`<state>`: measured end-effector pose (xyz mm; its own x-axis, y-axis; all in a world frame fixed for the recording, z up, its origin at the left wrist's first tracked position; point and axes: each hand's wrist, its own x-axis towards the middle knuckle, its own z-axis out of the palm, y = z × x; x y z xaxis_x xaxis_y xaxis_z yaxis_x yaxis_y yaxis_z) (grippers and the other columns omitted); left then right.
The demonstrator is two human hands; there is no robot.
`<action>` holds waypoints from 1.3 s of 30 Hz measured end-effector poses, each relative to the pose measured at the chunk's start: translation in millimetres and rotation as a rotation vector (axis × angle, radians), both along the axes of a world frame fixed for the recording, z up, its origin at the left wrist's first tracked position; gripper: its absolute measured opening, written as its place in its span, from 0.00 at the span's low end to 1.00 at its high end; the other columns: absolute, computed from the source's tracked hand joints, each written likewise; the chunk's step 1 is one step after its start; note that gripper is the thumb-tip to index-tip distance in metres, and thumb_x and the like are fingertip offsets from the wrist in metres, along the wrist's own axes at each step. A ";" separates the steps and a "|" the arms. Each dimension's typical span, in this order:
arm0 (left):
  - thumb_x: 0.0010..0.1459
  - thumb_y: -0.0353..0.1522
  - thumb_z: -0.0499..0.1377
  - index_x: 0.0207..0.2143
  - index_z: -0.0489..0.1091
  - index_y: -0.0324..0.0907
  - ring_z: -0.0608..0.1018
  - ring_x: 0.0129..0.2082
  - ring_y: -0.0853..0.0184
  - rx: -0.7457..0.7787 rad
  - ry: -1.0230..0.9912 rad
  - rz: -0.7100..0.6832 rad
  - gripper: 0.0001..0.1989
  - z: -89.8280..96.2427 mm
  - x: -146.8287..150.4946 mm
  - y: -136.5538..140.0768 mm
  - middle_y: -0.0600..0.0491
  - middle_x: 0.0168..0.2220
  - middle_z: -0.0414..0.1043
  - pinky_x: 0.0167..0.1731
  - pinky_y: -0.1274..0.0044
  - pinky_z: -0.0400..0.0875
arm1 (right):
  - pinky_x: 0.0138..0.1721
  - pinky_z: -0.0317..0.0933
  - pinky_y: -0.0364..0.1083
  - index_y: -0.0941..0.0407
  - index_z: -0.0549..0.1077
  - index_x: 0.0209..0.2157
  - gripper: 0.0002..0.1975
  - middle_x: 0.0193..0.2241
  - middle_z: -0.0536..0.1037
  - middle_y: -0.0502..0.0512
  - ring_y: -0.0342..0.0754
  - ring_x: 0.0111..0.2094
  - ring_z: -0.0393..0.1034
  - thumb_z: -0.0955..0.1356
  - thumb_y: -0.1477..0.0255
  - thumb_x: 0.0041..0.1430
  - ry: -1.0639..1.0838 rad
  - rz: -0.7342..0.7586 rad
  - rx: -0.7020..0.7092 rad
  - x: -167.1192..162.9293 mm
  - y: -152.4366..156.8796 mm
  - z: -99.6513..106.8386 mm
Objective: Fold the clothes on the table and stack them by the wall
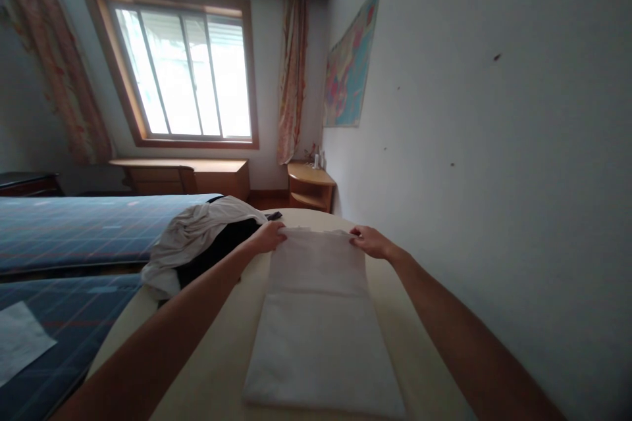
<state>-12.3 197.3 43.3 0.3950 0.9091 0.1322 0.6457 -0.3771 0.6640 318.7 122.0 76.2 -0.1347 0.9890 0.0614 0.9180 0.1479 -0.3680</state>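
Currently, a folded white cloth (320,322) is laid flat on the cream bed (222,355), lengthwise away from the viewer. Its far corners are pinched by the left hand (269,237) and the right hand (370,242), fingers closed on the edge, seemingly so the fold is kept square. A heap of white and black clothes (202,240) is piled just beside the left hand.

both bare arms stretch straight out toward twelve o'clock, forearms converging slightly. the left hand (269,237) lies palm down, fingers curled at eleven o'clock. the right hand (369,241) mirrors it at one o'clock, fingers pinched.
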 end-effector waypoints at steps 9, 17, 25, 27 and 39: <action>0.52 0.36 0.60 0.36 0.68 0.39 0.72 0.25 0.69 0.005 -0.248 -0.126 0.11 12.6 -22.9 -67.5 0.56 0.25 0.68 0.27 0.79 0.67 | 0.47 0.64 0.48 0.59 0.74 0.46 0.15 0.43 0.78 0.61 0.52 0.43 0.72 0.66 0.69 0.59 0.132 0.137 0.191 -2.3 -70.9 22.9; 0.54 0.42 0.61 0.38 0.71 0.38 0.70 0.30 0.69 0.022 -0.264 -0.233 0.16 19.2 -45.1 -138.5 0.55 0.30 0.70 0.33 0.78 0.66 | 0.47 0.64 0.47 0.57 0.76 0.47 0.15 0.44 0.77 0.59 0.50 0.43 0.71 0.66 0.69 0.60 0.151 0.271 0.199 -18.9 -151.4 38.8; 0.54 0.36 0.61 0.35 0.69 0.40 0.70 0.32 0.70 -0.028 -0.098 -0.324 0.09 5.4 -56.7 -199.1 0.56 0.32 0.70 0.34 0.79 0.65 | 0.46 0.63 0.45 0.54 0.75 0.49 0.17 0.40 0.76 0.56 0.48 0.41 0.71 0.67 0.76 0.57 0.108 0.330 0.124 -26.3 -204.2 11.4; 0.53 0.32 0.60 0.35 0.69 0.41 0.71 0.33 0.70 -0.008 -0.034 -0.340 0.06 -2.1 -59.7 -207.5 0.56 0.33 0.70 0.36 0.79 0.65 | 0.46 0.63 0.45 0.53 0.75 0.48 0.18 0.40 0.76 0.55 0.49 0.42 0.71 0.67 0.77 0.55 0.098 0.325 0.091 -27.0 -214.2 2.0; 0.48 0.26 0.59 0.36 0.69 0.43 0.72 0.41 0.66 -0.020 0.099 -0.356 0.11 -29.6 -65.2 -238.7 0.54 0.40 0.71 0.43 0.77 0.65 | 0.50 0.59 0.48 0.51 0.76 0.44 0.15 0.42 0.77 0.55 0.51 0.46 0.69 0.68 0.77 0.54 -0.014 0.328 -0.011 -23.8 -237.1 -49.8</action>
<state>-77.4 -41.4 13.7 0.6973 0.7142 0.0609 0.5374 -0.5771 0.6149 294.9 -115.1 26.5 -0.4470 0.8933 0.0464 0.8270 0.4325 -0.3591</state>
